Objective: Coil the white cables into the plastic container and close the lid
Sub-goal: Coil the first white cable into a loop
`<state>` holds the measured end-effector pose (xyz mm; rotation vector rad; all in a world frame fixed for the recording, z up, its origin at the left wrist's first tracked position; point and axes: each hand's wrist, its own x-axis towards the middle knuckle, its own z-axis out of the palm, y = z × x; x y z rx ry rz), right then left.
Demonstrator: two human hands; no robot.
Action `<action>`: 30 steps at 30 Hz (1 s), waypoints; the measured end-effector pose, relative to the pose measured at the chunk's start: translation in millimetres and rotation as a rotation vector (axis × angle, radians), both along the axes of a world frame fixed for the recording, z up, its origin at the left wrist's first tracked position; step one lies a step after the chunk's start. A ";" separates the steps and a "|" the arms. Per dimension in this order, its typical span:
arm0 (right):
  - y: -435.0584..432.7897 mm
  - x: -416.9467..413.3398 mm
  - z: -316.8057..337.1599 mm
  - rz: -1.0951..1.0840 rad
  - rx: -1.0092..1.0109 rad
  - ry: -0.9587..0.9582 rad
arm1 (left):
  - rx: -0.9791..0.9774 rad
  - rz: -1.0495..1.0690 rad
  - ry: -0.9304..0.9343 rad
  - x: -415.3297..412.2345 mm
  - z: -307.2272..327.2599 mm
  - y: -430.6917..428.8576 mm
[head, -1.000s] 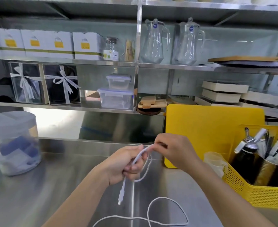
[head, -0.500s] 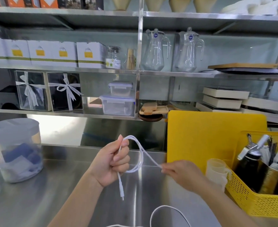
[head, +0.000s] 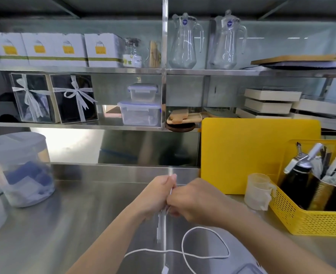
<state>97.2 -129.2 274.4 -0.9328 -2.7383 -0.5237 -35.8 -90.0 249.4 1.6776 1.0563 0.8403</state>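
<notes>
Steel counter (head: 80,224), lidded tub (head: 19,169) of blue packets (head: 27,176)

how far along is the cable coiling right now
Early. Done: nothing is stored yet; no cable is in a container. In hand: both hands, left and right, are pressed together on one end of the white cable, gathering loops. Left: most of the cable lies loose on the counter, so it needs coiling, putting in the container and the lid closing. A lidded tub stands at left; whether that is the one, I cannot tell.
</notes>
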 end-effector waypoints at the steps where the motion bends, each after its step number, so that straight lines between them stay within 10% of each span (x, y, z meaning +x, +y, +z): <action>1: 0.9 1.3 2.7 0.010 0.013 0.063 | -0.027 -0.034 -0.051 1.7 1.0 -2.5; 7: 19.5 27.1 0.6 -0.119 0.037 0.272 | -0.167 -0.191 0.113 -2.6 8.9 -6.5; 15: 13.4 28.0 -18.4 -0.130 -0.490 0.715 | -0.455 -0.459 -0.324 -26.3 4.1 8.9; 30: 23.0 19.1 -44.3 -0.379 -0.669 1.150 | -0.135 0.076 -0.322 -4.4 -4.9 9.7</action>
